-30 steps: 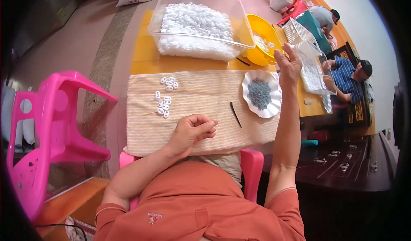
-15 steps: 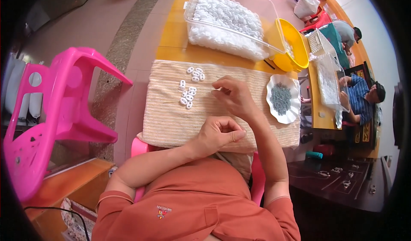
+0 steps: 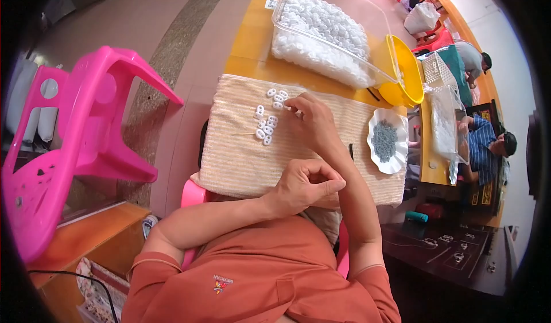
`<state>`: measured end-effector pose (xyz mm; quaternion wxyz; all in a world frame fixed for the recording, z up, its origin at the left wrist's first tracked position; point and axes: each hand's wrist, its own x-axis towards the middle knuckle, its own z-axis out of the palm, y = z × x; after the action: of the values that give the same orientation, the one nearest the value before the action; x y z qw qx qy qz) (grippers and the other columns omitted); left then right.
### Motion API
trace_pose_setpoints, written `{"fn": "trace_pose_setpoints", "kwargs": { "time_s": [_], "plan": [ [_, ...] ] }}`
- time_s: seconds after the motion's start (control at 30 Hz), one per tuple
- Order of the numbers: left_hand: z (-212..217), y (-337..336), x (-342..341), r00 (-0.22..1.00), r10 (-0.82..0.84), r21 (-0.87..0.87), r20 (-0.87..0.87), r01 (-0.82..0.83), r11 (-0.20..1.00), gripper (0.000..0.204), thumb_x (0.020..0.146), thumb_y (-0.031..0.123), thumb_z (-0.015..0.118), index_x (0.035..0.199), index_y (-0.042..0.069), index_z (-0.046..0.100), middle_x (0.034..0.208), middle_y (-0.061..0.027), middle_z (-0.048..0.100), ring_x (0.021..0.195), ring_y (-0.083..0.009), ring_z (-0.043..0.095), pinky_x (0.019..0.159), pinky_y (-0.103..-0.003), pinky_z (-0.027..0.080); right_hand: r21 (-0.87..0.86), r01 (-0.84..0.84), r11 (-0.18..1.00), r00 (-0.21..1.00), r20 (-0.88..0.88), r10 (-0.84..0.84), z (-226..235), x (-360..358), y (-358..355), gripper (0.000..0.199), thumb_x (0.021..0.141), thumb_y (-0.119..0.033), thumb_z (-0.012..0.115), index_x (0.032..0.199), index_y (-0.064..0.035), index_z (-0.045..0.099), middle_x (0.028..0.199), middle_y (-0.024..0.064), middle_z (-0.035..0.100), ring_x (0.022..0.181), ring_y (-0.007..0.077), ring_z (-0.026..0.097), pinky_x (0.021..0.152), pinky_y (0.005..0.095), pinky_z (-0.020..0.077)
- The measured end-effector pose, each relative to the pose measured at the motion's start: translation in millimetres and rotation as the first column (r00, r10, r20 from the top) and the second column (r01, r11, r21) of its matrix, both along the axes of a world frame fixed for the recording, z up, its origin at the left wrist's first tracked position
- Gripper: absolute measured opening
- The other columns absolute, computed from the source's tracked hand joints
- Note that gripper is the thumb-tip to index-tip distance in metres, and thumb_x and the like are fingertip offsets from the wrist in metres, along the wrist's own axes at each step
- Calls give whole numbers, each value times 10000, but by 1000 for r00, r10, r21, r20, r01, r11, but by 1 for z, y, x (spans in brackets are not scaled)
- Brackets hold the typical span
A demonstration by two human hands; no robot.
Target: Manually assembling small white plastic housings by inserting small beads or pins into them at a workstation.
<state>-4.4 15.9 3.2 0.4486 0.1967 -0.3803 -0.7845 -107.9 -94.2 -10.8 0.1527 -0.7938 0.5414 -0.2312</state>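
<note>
My right hand (image 3: pixel 313 122) reaches over a striped beige cloth (image 3: pixel 229 162), with its fingers bent and apart. Its fingertips are at the edge of the farther cluster of small white two-holed oval pieces (image 3: pixel 278 98); whether they touch one is unclear. A nearer cluster of similar white pieces (image 3: pixel 267 129) lies on the cloth, beside a thin stick (image 3: pixel 244 134). Closer to my body, my left hand (image 3: pixel 304 186) is closed, its thumb pressed to the curled forefinger. Whatever it may hold is hidden from this view.
Beyond the cloth stand a clear bin (image 3: pixel 321 65) heaped with white pieces and a yellow bowl (image 3: pixel 410 73). A white scalloped dish (image 3: pixel 396 165) holds small grey bits. At left is a pink chair (image 3: pixel 86 122). Another person in a striped shirt (image 3: pixel 481 142) sits at right.
My right hand has moved away from me to the farther cluster of white pieces. My left hand keeps its pinched pose. The whole view has shifted slightly.
</note>
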Motion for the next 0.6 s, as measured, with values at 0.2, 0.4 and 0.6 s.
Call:
{"fn": "trace_pose_setpoints", "kwargs": {
  "time_s": [0.2, 0.4, 0.6],
  "plan": [
    [4, 5, -2, 999, 37, -62, -4, -37, 997, 76, 862, 76, 684, 883, 9, 654, 808, 1, 652, 736, -27, 589, 636, -174, 490, 77, -288, 955, 951, 142, 275, 4, -2, 16, 243, 764, -66, 645, 997, -123, 688, 905, 81, 626, 790, 287, 628, 663, 361, 503],
    [3, 7, -1, 998, 58, -73, 20, -57, 996, 71, 865, 74, 680, 875, 12, 648, 783, 17, 639, 703, -17, 576, 595, -166, 478, 173, -301, 938, 945, -78, 317, 14, 3, 22, 292, 757, 5, 567, 1005, -104, 677, 933, 103, 619, 785, 319, 623, 670, 390, 501],
    [8, 8, 0, 991, 116, -139, 61, -107, 985, 69, 865, 72, 678, 861, 12, 645, 752, 31, 621, 672, -7, 557, 564, -160, 459, 155, -338, 928, 935, -57, 349, 14, 9, 20, 277, 766, -7, 564, 989, -122, 682, 941, 98, 614, 821, 315, 621, 698, 387, 498]
  ]
}}
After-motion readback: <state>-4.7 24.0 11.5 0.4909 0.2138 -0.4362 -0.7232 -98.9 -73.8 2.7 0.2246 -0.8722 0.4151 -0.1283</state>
